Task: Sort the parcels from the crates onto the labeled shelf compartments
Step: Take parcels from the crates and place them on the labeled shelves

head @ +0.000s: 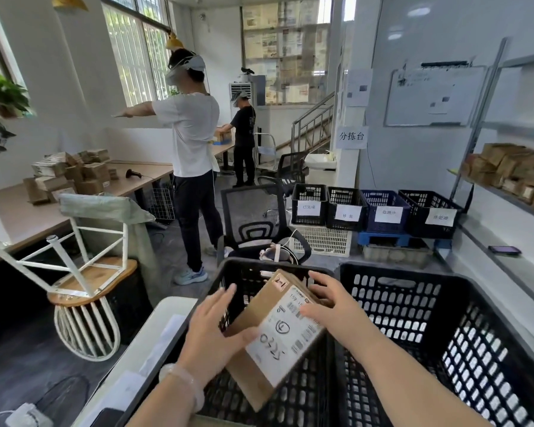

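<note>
A brown cardboard parcel [259, 309] with a white shipping label and handwritten marks is tilted above a black plastic crate [228, 272]. My left hand [213, 334] grips its left edge, thumb on the label. My right hand [330, 300] rests on its upper right side, fingers spread over the far corner. A second black crate [444, 328] stands directly to the right; its inside looks bare where I can see it. A metal shelf [487, 183] at the right wall holds several brown parcels [512, 171].
Four labelled crates [376, 211] sit on the floor ahead. An office chair [253, 223] stands just behind my crate. Two people work at the left and back. A long desk [28, 211] carries piled boxes; an upturned stool [84, 272] is at left. A phone [504, 249] lies on the right ledge.
</note>
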### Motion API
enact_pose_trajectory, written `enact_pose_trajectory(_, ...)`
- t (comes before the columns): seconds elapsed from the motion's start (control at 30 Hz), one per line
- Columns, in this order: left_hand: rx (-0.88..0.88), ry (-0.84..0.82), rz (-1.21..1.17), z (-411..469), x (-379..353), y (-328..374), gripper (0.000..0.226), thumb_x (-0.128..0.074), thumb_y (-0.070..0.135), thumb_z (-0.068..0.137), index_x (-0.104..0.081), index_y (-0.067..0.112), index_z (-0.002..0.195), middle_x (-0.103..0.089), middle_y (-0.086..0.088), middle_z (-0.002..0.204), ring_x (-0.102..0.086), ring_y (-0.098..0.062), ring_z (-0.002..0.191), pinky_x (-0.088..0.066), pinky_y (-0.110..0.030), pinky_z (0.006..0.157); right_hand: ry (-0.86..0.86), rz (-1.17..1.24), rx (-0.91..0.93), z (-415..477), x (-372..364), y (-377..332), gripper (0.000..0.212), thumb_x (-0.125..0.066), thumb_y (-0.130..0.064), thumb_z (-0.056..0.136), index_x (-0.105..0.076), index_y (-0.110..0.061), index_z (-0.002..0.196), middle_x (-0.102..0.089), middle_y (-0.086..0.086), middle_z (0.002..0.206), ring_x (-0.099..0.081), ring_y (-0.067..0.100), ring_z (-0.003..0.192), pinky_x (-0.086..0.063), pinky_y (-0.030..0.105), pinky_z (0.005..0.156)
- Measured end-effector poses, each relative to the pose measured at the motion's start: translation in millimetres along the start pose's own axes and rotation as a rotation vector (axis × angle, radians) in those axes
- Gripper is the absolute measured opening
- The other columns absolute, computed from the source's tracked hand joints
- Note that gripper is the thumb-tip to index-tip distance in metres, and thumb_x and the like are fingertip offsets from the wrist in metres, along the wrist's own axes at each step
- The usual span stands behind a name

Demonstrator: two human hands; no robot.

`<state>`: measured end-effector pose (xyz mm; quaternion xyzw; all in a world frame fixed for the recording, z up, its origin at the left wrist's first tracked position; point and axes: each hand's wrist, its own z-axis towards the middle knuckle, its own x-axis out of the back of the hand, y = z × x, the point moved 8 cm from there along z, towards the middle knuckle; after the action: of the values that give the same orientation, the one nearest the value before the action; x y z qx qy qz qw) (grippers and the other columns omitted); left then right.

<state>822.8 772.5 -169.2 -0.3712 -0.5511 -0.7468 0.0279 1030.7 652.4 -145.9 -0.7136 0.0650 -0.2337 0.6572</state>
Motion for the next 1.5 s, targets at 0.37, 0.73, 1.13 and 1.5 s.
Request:
enact_pose_trajectory(0.37,-0.036,-0.300,-0.244,-17,-30,0,0.074,-0.081,0.046,0.074,-0.034,0.068,0.126,-0.063,0.036,0.114,-0.060,0.012,0.102,-0.049,-0.008,0.074,0.065,-0.095,0.102,-5,-7,-10,0.060,-0.072,-0.045,0.072,-0.046,-0.056,0.124,-0.047,-0.028,0.133,-0.040,-0.007,0.126,-0.034,0.014,0.090)
enact_pose_trajectory(0.73,-0.057,-0.103,-0.446,27,-59,67,0.076,-0.080,0.050,0.074,-0.036,0.058,0.136,-0.066,0.026,0.109,-0.066,0.006,0.089,-0.059,-0.023,0.069,0.442,-0.222,0.159,-62,26,3,0.079,-0.064,-0.058,0.077,-0.013,-0.068,0.137,-0.031,-0.037,0.141,-0.030,-0.017,0.127,-0.039,0.025,0.104)
enact_pose_trajectory(1.13,-0.560,-0.583,-0.374,-66,-230,266,0.089,-0.067,0.053,0.083,0.005,0.084,0.126,-0.040,0.031,0.134,-0.047,0.005,0.116,-0.049,-0.027,0.096,0.984,-0.363,0.053,-244,208,0,0.070,-0.064,-0.036,0.089,-0.021,-0.065,0.136,-0.039,-0.031,0.140,-0.035,-0.011,0.128,-0.048,0.031,0.099)
enact_pose_trajectory(1.5,-0.733,-0.857,-0.548,-271,-384,404,0.107,-0.085,0.040,0.073,-0.004,0.082,0.129,-0.034,0.036,0.137,-0.040,0.009,0.123,-0.040,-0.029,0.104,1.252,-0.424,-0.024,-500,318,31,0.075,-0.065,-0.035,0.084,-0.021,-0.066,0.136,-0.040,-0.040,0.132,-0.035,-0.019,0.123,-0.051,0.018,0.088)
